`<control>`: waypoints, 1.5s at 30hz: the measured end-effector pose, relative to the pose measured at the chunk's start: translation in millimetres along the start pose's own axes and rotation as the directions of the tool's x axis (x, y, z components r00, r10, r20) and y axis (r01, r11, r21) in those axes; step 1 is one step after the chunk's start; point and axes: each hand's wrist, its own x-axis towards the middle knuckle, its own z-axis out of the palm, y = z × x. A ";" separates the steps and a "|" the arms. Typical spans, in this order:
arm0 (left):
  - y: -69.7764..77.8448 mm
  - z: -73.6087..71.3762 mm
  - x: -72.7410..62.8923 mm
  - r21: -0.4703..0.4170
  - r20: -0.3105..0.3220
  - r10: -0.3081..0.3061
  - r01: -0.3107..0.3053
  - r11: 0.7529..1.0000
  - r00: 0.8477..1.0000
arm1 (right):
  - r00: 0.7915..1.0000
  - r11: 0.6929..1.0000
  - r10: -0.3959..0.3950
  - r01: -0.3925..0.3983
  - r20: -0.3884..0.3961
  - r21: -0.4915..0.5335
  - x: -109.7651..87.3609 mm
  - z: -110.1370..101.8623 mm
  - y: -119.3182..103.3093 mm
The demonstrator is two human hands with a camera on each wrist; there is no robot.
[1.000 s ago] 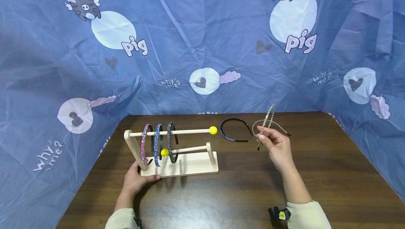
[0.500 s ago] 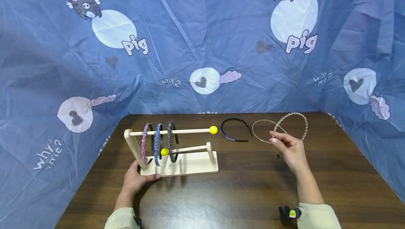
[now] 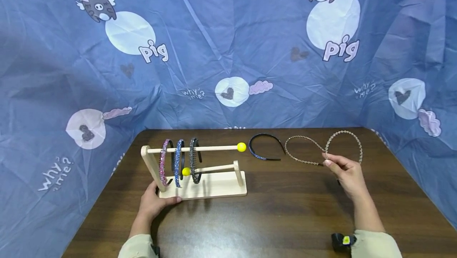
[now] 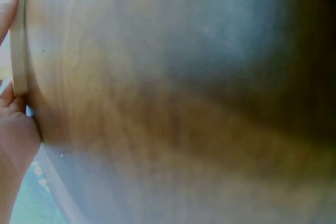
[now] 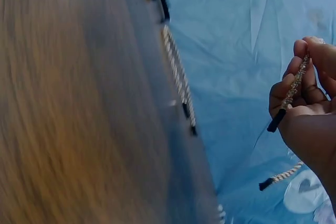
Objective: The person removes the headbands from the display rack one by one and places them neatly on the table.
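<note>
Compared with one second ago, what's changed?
The right hand moved right, carrying and turning the held beige headband from nearly edge-on to an open loop. Nothing newly grasped or released. Unchanged: left hand on the wooden rack, three hanging headbands, dark blue headband and other beige headband on the table.

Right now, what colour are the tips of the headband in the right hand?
Black; the tips show best in the right wrist view.
</note>
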 end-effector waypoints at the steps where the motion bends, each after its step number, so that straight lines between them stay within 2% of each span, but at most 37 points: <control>1: 0.2 -0.2 0.0 0.003 0.000 0.001 -0.001 1.000 1.000 | 1.000 1.000 0.009 -0.009 0.000 -0.004 -0.3 -2.8 0.1; 2: 0.9 -0.4 -0.3 0.002 0.001 0.000 0.000 1.000 1.000 | 1.000 1.000 0.014 -0.014 -0.002 -0.017 -0.6 -5.2 -0.9; 6: 1.9 -1.5 -1.6 0.003 0.006 -0.005 0.004 1.000 1.000 | 1.000 0.993 0.025 -0.027 -0.015 -0.112 5.3 -30.2 47.2; 9: 1.6 -3.2 -2.3 0.005 0.009 -0.010 0.009 1.000 1.000 | 0.999 0.965 0.045 -0.046 -0.009 -0.258 9.3 -40.9 65.1; 11: 1.5 -4.4 -2.1 0.005 0.009 -0.008 0.008 1.000 1.000 | 0.998 0.936 0.065 -0.057 0.011 -0.348 10.2 -37.6 46.7; 13: 1.5 -5.0 -1.7 0.005 0.009 -0.004 0.004 1.000 1.000 | 0.995 0.893 0.093 -0.074 0.020 -0.445 12.4 -36.2 33.5; 17: 1.6 -5.3 -0.8 0.009 0.010 0.004 -0.004 1.000 1.000 | 0.990 0.817 0.126 -0.072 0.056 -0.573 20.4 -43.9 32.1; 21: 1.4 -4.9 -0.5 0.011 0.012 0.001 -0.002 1.000 1.000 | 0.984 0.783 0.153 -0.066 0.088 -0.618 28.8 -52.1 36.4; 27: 1.0 -3.8 -0.1 0.006 0.012 0.004 -0.004 1.000 1.000 | 0.979 0.759 0.172 -0.061 0.109 -0.649 39.7 -61.4 45.3; 35: 3.2 -1.4 -1.9 -0.001 0.014 -0.004 0.004 1.000 1.000 | 0.974 0.694 0.195 -0.051 0.118 -0.718 45.9 -78.3 62.6; 41: 3.3 -0.3 -1.2 0.000 0.014 0.001 -0.001 1.000 1.000 | 0.961 0.685 0.243 -0.072 0.133 -0.724 46.1 -85.2 68.5; 45: 1.3 -0.5 0.4 0.004 0.012 -0.004 0.004 1.000 1.000 | 0.957 0.668 0.234 -0.031 0.171 -0.743 49.4 -84.2 68.7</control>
